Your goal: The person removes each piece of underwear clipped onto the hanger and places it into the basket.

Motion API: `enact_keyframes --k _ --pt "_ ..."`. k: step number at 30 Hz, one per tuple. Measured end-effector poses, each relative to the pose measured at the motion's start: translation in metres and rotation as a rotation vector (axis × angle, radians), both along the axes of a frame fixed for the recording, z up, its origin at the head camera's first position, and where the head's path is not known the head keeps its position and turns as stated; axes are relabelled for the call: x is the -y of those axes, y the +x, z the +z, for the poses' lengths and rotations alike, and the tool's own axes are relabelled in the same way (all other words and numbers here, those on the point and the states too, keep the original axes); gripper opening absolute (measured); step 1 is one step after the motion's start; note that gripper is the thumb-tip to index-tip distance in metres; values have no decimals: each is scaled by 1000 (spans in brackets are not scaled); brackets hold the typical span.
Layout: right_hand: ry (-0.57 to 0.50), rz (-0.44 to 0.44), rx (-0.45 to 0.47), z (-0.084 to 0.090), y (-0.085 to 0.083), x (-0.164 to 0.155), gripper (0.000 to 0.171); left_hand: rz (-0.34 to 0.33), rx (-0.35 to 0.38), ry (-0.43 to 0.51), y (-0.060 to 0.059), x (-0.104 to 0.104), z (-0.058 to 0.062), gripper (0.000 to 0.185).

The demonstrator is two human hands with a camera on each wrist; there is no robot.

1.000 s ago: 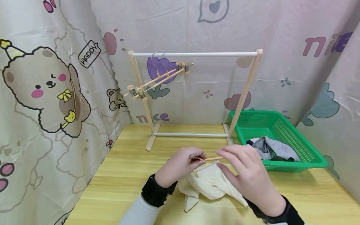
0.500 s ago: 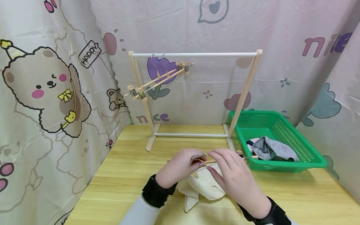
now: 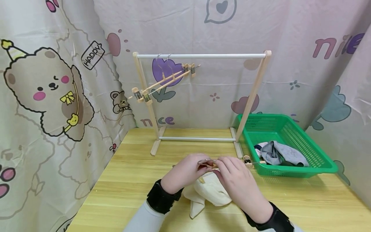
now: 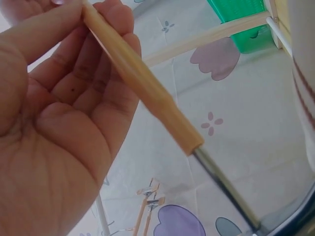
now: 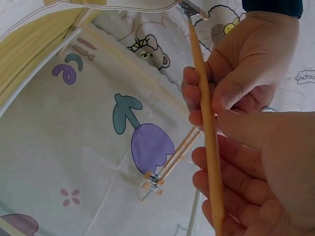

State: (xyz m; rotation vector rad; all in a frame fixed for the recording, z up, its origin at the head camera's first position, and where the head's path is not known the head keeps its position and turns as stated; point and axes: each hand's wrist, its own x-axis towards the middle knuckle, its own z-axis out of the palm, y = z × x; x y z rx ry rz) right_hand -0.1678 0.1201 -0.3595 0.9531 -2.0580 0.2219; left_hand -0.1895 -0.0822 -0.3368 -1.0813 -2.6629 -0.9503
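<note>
In the head view, my left hand [image 3: 189, 167] pinches a wooden clip hanger near its middle, by the metal hook [image 3: 206, 160]. My right hand [image 3: 236, 175] lies close beside it, and its fingers and thumb hold the same rod; the right wrist view shows them along the wooden hanger [image 5: 205, 113]. The hanger's right-end clip [image 3: 247, 161] sticks out past my right hand. A cream garment [image 3: 210, 191] lies bunched beneath both hands. Its stitched edge reaches a metal clip [image 5: 189, 7] in the right wrist view. The garment is partly hidden by my hands.
A wooden rack [image 3: 203, 56] with a white top bar stands behind, two clip hangers [image 3: 166, 80] hanging at its left. Right of it, a green basket [image 3: 318, 158] holds grey and dark clothes [image 3: 282, 153]. Patterned curtains surround the wooden table [image 3: 116, 193].
My right hand has slid left along the hanger, up to my left hand, and the hanger's right-end clip has come into view. My left hand has barely moved.
</note>
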Motion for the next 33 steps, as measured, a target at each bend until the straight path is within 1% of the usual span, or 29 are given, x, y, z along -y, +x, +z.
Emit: enact_keyframes --k 5,8,10,14,17,20,22,26,30,33 --pt "8 -5 19 -1 -2 -1 55 13 -6 -20 1 -1 2 12" --pt "0 5 10 -2 -5 -1 54 19 -15 -41 0 -2 2 13" --pt "-10 15 3 -2 -6 -2 52 26 -4 -57 0 -2 2 15" --pt "-13 25 -7 -1 -7 -2 51 46 49 -83 0 -3 2 16" --pt "1 26 -5 -1 -7 -3 53 57 102 -78 0 -3 2 14" --pt "5 26 5 0 -7 -4 55 64 128 -70 -1 -1 2 13" --pt "-1 24 17 2 -7 -5 51 71 140 -58 -2 3 1 14" --pt "-28 25 25 6 -9 -10 45 95 137 -46 -4 16 2 19" --pt "-44 17 35 9 -10 -16 46 154 152 -43 -5 34 5 27" --pt "-52 9 63 12 -10 -20 33 203 186 -45 -6 47 7 34"
